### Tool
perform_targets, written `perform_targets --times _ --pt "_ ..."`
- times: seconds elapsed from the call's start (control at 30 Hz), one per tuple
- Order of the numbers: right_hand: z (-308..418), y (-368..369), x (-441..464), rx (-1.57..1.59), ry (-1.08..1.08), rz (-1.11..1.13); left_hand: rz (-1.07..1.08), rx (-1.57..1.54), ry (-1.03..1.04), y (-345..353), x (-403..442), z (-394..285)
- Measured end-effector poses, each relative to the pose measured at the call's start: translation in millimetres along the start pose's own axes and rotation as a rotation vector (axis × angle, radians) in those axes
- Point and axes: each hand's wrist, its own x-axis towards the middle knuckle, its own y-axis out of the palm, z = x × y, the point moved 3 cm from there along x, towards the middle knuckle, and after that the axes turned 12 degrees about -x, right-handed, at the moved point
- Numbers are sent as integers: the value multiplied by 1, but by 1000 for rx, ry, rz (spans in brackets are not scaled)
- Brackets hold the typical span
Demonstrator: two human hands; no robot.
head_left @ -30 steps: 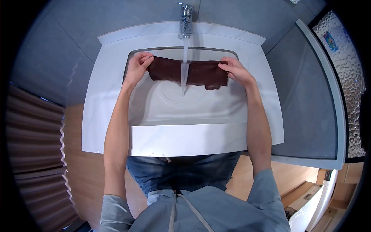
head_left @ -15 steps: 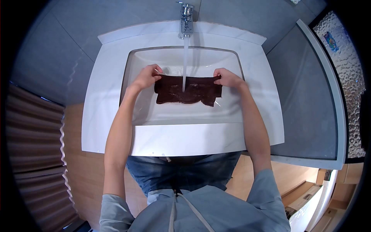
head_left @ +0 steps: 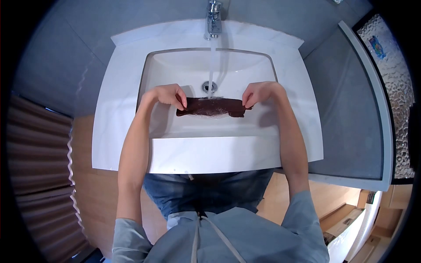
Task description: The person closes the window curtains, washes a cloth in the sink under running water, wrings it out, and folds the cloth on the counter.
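A wet, dark brown cloth [head_left: 210, 107] is stretched sideways inside the white sink basin [head_left: 175, 62]. My left hand [head_left: 171, 95] pinches its left end between thumb and fingers. At the opposite end, my right hand [head_left: 258, 93] is closed on the upper right corner. Water runs from the chrome faucet [head_left: 214, 19] in a narrow stream [head_left: 212, 61] onto the cloth's top edge. Just behind that edge the round drain [head_left: 209, 86] shows, partly covered by the stream. The cloth looks like a narrow strip with an uneven lower edge.
A white countertop [head_left: 215, 155] surrounds the basin, with a low backsplash against the grey wall [head_left: 144, 17]. A grey framed panel [head_left: 346, 114] stands at the right. Pleated brown curtain [head_left: 41, 166] hangs at the left, and an open drawer [head_left: 344, 223] is at lower right.
Both hands have drawn the cloth's far edge toward me, and it now looks much narrower front to back. The drain has come into view. Water keeps running.
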Motion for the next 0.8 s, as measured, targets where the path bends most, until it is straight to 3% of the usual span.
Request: perform_targets --times 0.1,0.2,0.3,0.37,0.47,0.53,0.63,0.73,0.77,0.8 --pt "-3 3 0 -38 -11 68 29 -64 6 -4 -5 1" --pt "20 6 -21 -179 68 57 25 74 -58 -4 -10 1" --pt "7 -20 -21 -290 -72 -285 17 117 -159 5 -14 -19" --pt "9 -71 -20 -271 11 -920 -115 67 -69 2 2 -3" --pt "85 -132 -54 -77 -127 -1666 -393 157 66 -6 24 15" --pt "114 -160 -59 -110 -65 -1730 -486 327 191 0 30 10" --pt "122 -184 -27 -141 -267 -1523 -426 442 33 17 34 -2" --pt "125 -177 -4 -390 -196 -1502 -412 565 -53 23 38 -11" --pt "129 -172 -10 -333 -174 -1413 -421 605 -66 26 39 -14" --pt "132 -165 -10 -411 -204 -1477 -434 643 -79 26 39 -15"
